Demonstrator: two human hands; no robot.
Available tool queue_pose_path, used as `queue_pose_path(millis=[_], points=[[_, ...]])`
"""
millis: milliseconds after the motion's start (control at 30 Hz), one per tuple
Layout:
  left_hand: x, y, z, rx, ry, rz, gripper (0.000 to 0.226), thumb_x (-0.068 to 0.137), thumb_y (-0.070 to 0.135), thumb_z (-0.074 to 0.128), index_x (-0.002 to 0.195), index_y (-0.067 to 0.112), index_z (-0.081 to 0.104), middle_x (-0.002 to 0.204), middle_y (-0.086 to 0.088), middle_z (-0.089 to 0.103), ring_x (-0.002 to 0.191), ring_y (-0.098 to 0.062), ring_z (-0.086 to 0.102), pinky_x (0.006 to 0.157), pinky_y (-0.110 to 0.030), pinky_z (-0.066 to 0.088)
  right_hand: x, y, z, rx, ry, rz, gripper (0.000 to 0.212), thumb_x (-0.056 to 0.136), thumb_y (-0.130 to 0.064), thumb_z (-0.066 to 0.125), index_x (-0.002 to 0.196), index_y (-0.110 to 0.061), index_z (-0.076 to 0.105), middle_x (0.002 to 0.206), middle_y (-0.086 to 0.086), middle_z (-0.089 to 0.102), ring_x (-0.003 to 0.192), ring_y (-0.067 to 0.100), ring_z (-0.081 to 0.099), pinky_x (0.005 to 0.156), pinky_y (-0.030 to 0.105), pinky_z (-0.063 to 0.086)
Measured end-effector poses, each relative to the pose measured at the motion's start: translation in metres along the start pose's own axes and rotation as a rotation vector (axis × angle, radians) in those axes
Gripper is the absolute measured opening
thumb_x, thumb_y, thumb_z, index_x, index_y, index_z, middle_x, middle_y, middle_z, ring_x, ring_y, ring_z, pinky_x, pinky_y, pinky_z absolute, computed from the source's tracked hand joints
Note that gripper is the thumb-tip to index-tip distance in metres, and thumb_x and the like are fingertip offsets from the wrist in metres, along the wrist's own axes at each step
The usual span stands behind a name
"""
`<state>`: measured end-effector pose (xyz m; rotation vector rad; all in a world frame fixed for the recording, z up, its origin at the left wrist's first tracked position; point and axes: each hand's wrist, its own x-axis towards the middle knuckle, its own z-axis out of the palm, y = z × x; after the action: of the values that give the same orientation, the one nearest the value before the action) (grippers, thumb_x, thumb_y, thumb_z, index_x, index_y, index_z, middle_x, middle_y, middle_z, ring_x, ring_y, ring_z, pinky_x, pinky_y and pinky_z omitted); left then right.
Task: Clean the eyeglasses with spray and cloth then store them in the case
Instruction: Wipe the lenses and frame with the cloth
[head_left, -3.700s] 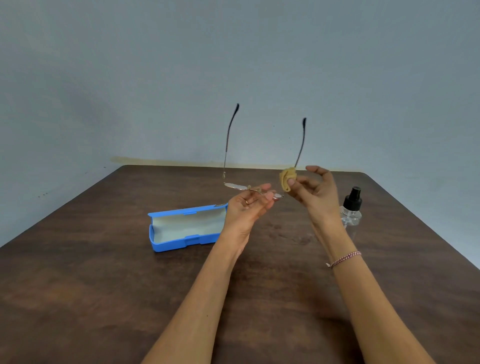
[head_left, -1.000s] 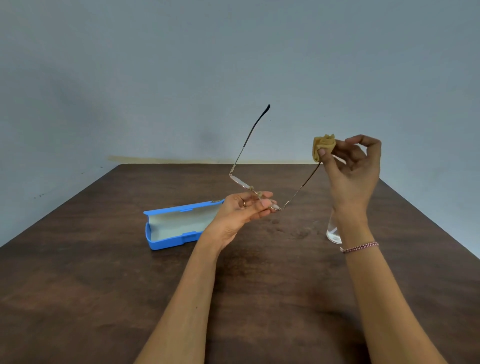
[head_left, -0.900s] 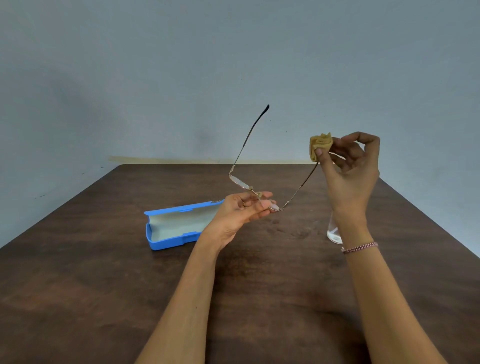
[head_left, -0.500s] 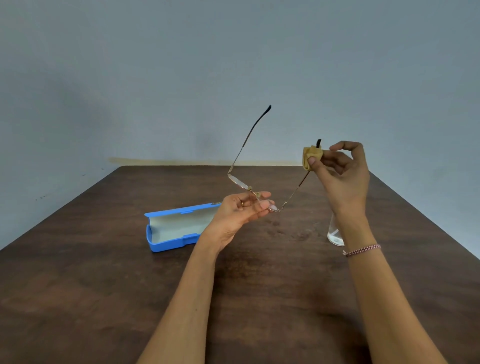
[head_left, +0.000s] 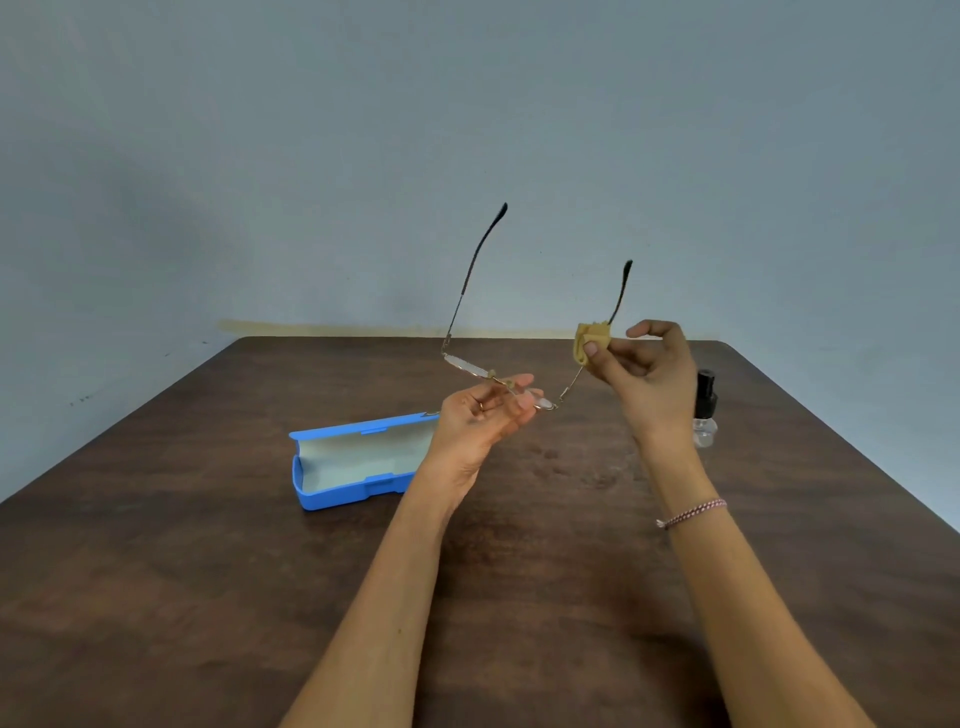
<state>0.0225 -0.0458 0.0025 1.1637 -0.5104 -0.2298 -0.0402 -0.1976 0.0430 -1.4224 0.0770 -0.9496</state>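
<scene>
No legible text or labels.

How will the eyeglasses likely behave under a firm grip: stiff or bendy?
The eyeglasses have a thin wire frame and long slim temples, so they probably flex and could bend. The left hand holds them by fingertips alone, suggesting little weight. The right hand pinches the cloth on one temple; pulling might deform it.

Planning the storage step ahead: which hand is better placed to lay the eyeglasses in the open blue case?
Left. The left hand holds the eyeglasses by the front, next to the open case. The right hand is busy pinching the cloth round one temple, farther off, by the spray bottle.
</scene>
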Motion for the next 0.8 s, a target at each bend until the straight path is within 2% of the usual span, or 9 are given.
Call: queue_pose_path(millis=[133, 267, 467, 567, 667, 800], points=[[0.003, -0.002, 0.004, -0.080, 0.103, 0.036, 0.027, 0.064, 0.018, 0.074, 0.090, 0.010, 0.070, 0.099, 0.007, 0.073, 0.104, -0.018, 0.065, 0.090, -0.031, 0.053, -0.008, 0.016, 0.013, -0.106, -0.103, 0.022, 0.038, 0.072, -0.005, 0.078, 0.087, -0.023, 0.047, 0.079, 0.003, 0.068, 0.077, 0.015, 0.068, 0.080, 0.037, 0.057], [0.005, -0.003, 0.003, -0.113, 0.136, 0.015, 0.018, 0.073, 0.008, 0.071, 0.091, 0.008, 0.069, 0.097, 0.008, 0.074, 0.102, -0.016, 0.066, 0.088, -0.028, 0.053, -0.011, 0.021, 0.016, -0.110, -0.130, 0.059, 0.038, 0.071, -0.006, 0.079, 0.087, -0.022, 0.048, 0.081, 0.007, 0.069, 0.080, 0.020, 0.069, 0.083, 0.045, 0.056], [0.002, -0.006, 0.009, -0.056, 0.073, 0.001, 0.012, 0.075, 0.010, 0.071, 0.087, 0.011, 0.070, 0.095, 0.007, 0.074, 0.104, -0.021, 0.066, 0.091, -0.031, 0.052, -0.004, 0.014, 0.008, 0.087, 0.020, 0.035, 0.033, 0.076, 0.000, 0.074, 0.089, -0.017, 0.048, 0.082, 0.007, 0.066, 0.085, 0.025, 0.066, 0.088, 0.049, 0.053], [0.003, -0.006, 0.008, -0.130, 0.105, 0.014, 0.010, 0.075, 0.007, 0.070, 0.084, 0.006, 0.067, 0.102, 0.004, 0.072, 0.100, -0.019, 0.067, 0.084, -0.026, 0.055, -0.006, 0.019, 0.010, -0.001, -0.098, 0.075, 0.032, 0.075, -0.001, 0.074, 0.095, -0.008, 0.050, 0.081, -0.002, 0.069, 0.086, 0.027, 0.067, 0.087, 0.051, 0.053], [0.005, -0.004, 0.003, -0.201, 0.141, 0.013, 0.023, 0.066, 0.014, 0.071, 0.087, 0.006, 0.067, 0.106, 0.000, 0.071, 0.096, -0.016, 0.068, 0.082, -0.023, 0.056, -0.011, 0.023, 0.014, -0.066, -0.204, 0.133, 0.033, 0.075, -0.007, 0.076, 0.091, -0.018, 0.049, 0.090, 0.015, 0.069, 0.089, 0.030, 0.068, 0.084, 0.052, 0.054], [0.006, -0.005, 0.002, -0.190, 0.114, -0.005, 0.022, 0.070, 0.011, 0.070, 0.091, 0.003, 0.066, 0.108, -0.005, 0.070, 0.093, -0.017, 0.069, 0.079, -0.023, 0.056, -0.008, 0.020, 0.011, -0.071, -0.157, 0.107, 0.036, 0.073, -0.007, 0.077, 0.090, -0.020, 0.048, 0.088, 0.017, 0.070, 0.086, 0.030, 0.069, 0.084, 0.050, 0.054]])
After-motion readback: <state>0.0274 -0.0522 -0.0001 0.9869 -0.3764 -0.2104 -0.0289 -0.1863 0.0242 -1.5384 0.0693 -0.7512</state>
